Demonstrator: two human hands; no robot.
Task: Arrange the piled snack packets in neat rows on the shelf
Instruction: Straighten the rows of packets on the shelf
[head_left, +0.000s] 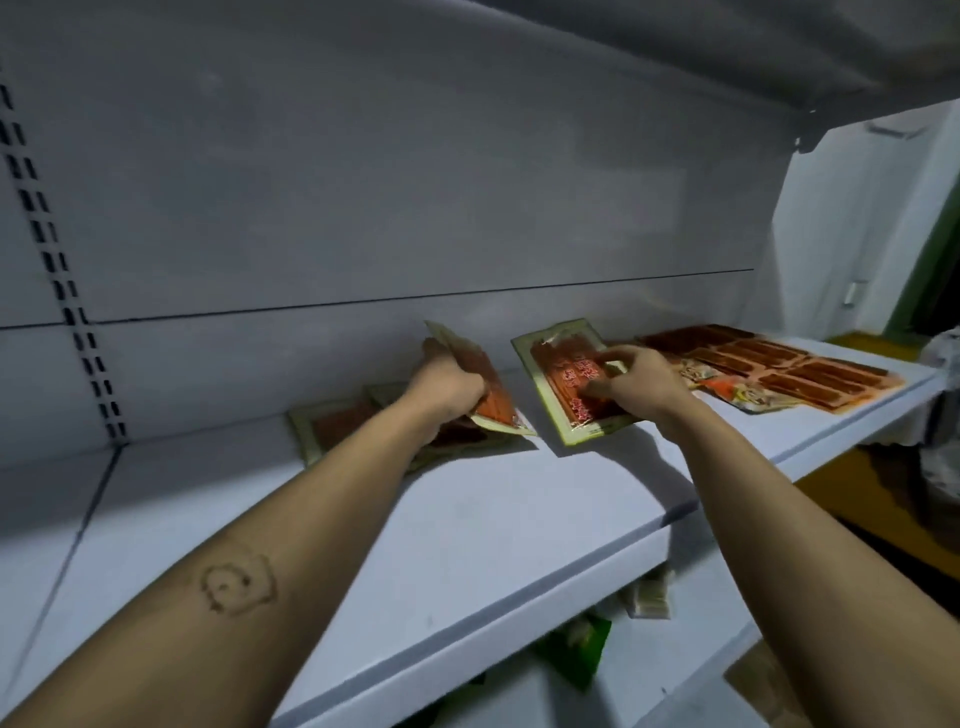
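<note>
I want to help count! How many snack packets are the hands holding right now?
2. The left hand grips one tilted packet over the pile; the right hand pinches a second packet beside it. More could be hidden under the left hand.

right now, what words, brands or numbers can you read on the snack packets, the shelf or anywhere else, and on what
No text reads clearly.
middle packet, held by the right hand: pale characters on red, too blurred to read.
left packet, gripped by the left hand: no legible print.
laid-out packets: cartoon print, lettering too blurred.
left forearm: a drawn outline, no letters.
</note>
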